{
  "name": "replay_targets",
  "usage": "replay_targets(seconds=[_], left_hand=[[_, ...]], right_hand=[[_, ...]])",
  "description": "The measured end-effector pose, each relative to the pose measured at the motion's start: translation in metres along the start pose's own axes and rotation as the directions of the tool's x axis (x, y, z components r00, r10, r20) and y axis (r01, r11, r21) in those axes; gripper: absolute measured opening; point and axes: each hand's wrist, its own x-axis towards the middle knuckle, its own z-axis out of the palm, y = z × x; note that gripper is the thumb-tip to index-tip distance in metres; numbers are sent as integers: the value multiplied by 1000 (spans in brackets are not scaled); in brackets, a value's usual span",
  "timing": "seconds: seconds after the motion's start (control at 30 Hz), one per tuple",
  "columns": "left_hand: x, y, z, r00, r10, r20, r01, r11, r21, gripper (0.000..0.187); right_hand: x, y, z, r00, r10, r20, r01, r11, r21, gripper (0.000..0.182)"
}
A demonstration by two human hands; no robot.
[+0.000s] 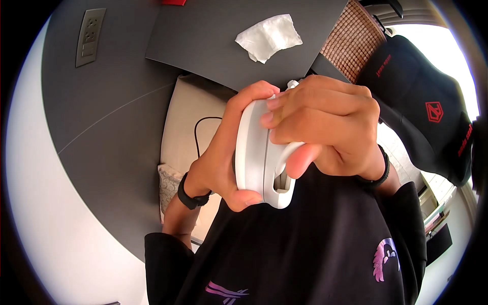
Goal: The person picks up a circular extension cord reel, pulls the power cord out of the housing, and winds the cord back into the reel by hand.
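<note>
A rounded white and grey device (pixel 254 152) is held up in front of the black shirt, with a thin seam down its body and an opening near its lower end. Around its left side wraps my left hand (pixel 223 152), fingers at the top and thumb at the bottom. My right hand (pixel 330 117) grips the device's right side, fingertips on the grey surface and thumb beside the curved white part over the opening. Part of the device is hidden behind my right fingers.
A grey table (pixel 203 40) beyond the hands bears a crumpled white tissue (pixel 269 38). A black chair (pixel 417 101) with red markings stands at the right, near a brown woven surface (pixel 353 38). A socket panel (pixel 91 38) is at the upper left, and a black cable (pixel 197 132) hangs behind my left hand.
</note>
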Motion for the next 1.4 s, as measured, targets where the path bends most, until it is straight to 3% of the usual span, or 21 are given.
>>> replay_targets(seconds=[0.1,0.37,0.47,0.63,0.77,1.27,1.4], left_hand=[[3,-9,-3,993,115,16,-116,988,105,119],[4,-13,-6,988,153,22,-155,978,140,118],[5,-12,-5,988,151,18,-152,985,81,119],[-2,-8,1,996,41,-82,-43,999,-17,121],[-1,-7,1,996,80,-47,-80,997,8,122],[-3,-1,3,990,127,-59,-118,983,139,123],[-6,1,3,992,112,-64,-102,983,150,129]], right_hand=[[-1,3,-3,1000,2,23,-2,1000,7,36],[-1,-3,-9,998,30,61,-29,999,-27,43],[-3,-8,-10,999,-23,44,25,999,-44,48],[-3,-14,-7,968,-240,-71,233,967,-101,52],[-6,-24,-13,957,-284,-61,281,958,-58,51],[-8,-22,-18,1000,31,-8,-30,999,15,59],[-12,-21,-21,999,42,25,-44,996,76,59]])
